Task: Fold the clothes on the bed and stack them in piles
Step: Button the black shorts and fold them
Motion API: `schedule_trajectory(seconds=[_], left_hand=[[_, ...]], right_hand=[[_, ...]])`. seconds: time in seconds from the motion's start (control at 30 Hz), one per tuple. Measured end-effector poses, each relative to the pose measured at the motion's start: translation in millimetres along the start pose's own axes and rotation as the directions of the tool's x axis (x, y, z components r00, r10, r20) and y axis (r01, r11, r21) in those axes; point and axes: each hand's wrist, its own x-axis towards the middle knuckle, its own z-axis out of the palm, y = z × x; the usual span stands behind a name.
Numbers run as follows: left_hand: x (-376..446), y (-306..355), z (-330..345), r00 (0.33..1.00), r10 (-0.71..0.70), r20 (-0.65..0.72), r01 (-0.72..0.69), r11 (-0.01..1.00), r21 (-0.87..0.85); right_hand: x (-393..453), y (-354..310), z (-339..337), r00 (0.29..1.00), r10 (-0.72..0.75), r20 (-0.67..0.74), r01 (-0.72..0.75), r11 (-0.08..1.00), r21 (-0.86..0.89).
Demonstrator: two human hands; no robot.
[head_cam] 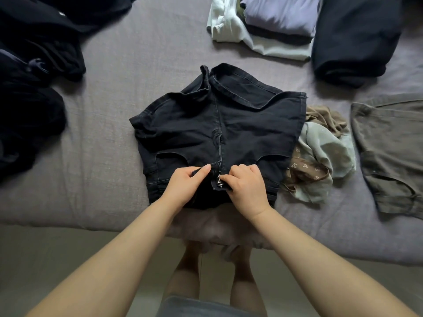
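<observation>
A pair of black denim shorts (206, 129) lies flat on the bed (109, 138), waistband toward me at the near edge, leg hems pointing away. My left hand (183, 184) pinches the left side of the waistband at the open fly. My right hand (247, 186) grips the right side of the waistband, by the metal button and zip. A folded stack of lilac, dark and white clothes (274, 26) sits at the far right, beside a folded dark garment (352, 42).
Unfolded black clothes (32, 88) are heaped along the left side. A crumpled tan, pale green and floral bundle (320, 156) lies right of the shorts, touching them. A grey-brown garment (389, 152) lies spread at the right edge. My feet stand on the floor below.
</observation>
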Motion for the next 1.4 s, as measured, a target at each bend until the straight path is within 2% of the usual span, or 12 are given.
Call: schedule_trajectory(seconds=[0.1,0.23,0.3,0.4,0.6,0.73,0.87,1.0,1.1,1.2,1.3,1.4], left_hand=[[0.8,-0.9,-0.7,1.000,0.012,0.018,-0.012,1.000,0.025],[-1.0,-1.5,-1.4,1.000,0.020,-0.007,-0.020,0.999,0.027],[0.7,0.0,-2.6,1.000,0.017,-0.019,-0.016,0.999,0.031],[4.6,1.6,-4.4,0.997,0.075,0.004,-0.075,0.991,0.108],[6.7,11.8,-10.3,0.980,0.065,0.187,-0.091,0.987,0.130],[10.8,17.1,-19.3,0.953,0.071,0.295,-0.090,0.995,0.051],[9.1,15.8,-25.0,0.928,0.117,0.353,-0.126,0.992,0.003],[4.1,14.3,-27.3,0.949,0.188,0.253,-0.205,0.978,0.041],[-2.0,15.8,-27.0,0.954,0.238,0.184,-0.261,0.959,0.112],[-5.4,16.0,-23.3,0.961,0.273,0.052,-0.278,0.930,0.240],[-15.0,18.0,-11.3,0.944,0.319,-0.089,-0.256,0.873,0.415],[-26.1,13.7,-4.6,0.913,0.376,-0.159,-0.282,0.861,0.423]], right_hand=[[6.1,0.2,0.9,0.990,0.045,0.130,-0.038,0.998,-0.055],[13.0,-2.2,-3.6,0.971,0.102,0.215,-0.107,0.994,0.014],[15.5,-0.5,-10.7,0.983,0.075,0.170,-0.087,0.994,0.065],[16.5,1.8,-18.8,0.994,-0.064,0.086,0.056,0.994,0.093],[19.8,4.2,-24.3,0.950,-0.306,-0.070,0.307,0.952,0.004],[27.7,2.9,-28.0,0.953,-0.280,-0.112,0.285,0.958,0.034],[26.4,2.1,-25.7,0.988,-0.151,-0.023,0.153,0.978,0.141],[31.7,-5.4,-31.2,0.983,0.115,0.144,-0.157,0.932,0.328],[39.1,-9.4,-38.5,0.947,0.061,0.316,-0.174,0.924,0.340],[40.1,-12.6,-39.7,0.905,0.114,0.409,-0.287,0.875,0.390],[39.4,-15.8,-37.6,0.874,0.172,0.455,-0.373,0.838,0.399],[38.7,-14.2,-35.3,0.873,0.165,0.459,-0.342,0.878,0.335]])
